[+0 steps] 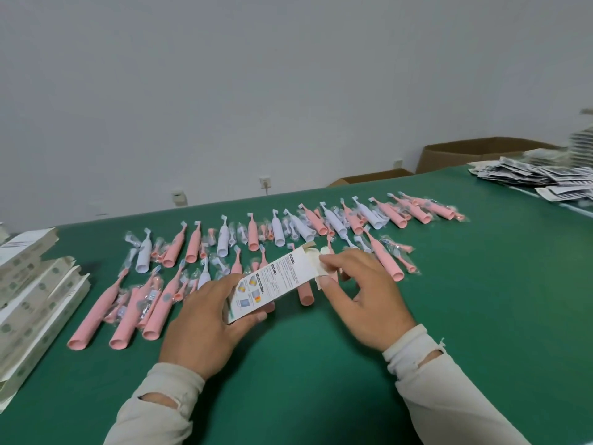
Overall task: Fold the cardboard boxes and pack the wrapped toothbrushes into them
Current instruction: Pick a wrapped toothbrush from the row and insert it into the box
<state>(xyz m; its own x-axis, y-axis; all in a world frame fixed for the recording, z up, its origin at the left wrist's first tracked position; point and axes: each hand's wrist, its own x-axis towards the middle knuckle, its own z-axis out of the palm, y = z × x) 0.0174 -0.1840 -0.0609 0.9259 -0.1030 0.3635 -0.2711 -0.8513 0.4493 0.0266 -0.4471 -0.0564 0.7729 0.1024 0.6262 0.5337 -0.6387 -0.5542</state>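
My left hand (205, 319) grips the near end of a white printed cardboard box (272, 281), held tilted just above the green table (481, 300). At the box's far open end, my right hand (365, 297) pinches a cream end flap (324, 268) between thumb and forefinger. Behind and beside the box lie several wrapped pink toothbrushes (176, 248) and white toothbrushes (144, 252) in rows, with small wrapped brush heads among them. One pink toothbrush (305, 293) lies right under the box.
Folded white boxes (35, 300) are stacked along the table's left edge. A heap of flat printed box blanks (539, 178) sits at the far right. Brown cartons (475, 152) stand beyond the table's far edge by the wall.
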